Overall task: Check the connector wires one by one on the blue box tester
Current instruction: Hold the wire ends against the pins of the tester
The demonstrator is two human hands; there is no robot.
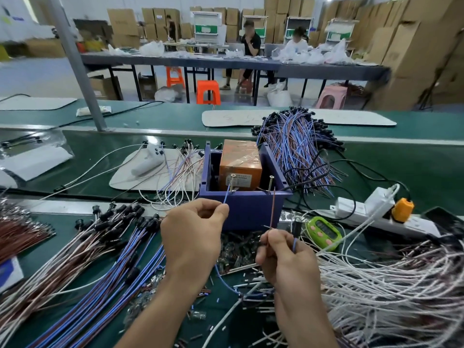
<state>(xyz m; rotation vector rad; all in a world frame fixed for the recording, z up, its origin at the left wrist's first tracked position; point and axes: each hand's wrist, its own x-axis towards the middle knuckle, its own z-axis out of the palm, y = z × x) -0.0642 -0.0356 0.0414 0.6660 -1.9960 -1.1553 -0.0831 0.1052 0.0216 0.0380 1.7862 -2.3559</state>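
The blue box tester [247, 209] stands mid-bench with an orange block [239, 169] inside and two upright screws at its front rim. My left hand [193, 237] pinches a blue wire end [226, 195] that reaches up to the left screw [233, 182]. My right hand [283, 257] pinches a thin brown wire end [273, 209], held upright just below the right screw [270, 183], with a blue wire loop by its fingers.
Bundles of blue, brown and white connector wires [95, 249] lie at left, a white wire heap [391, 285] at right, another bundle [296, 144] behind the box. A power strip [371, 212] and green timer [324, 232] sit at right. Cut wire bits litter the mat.
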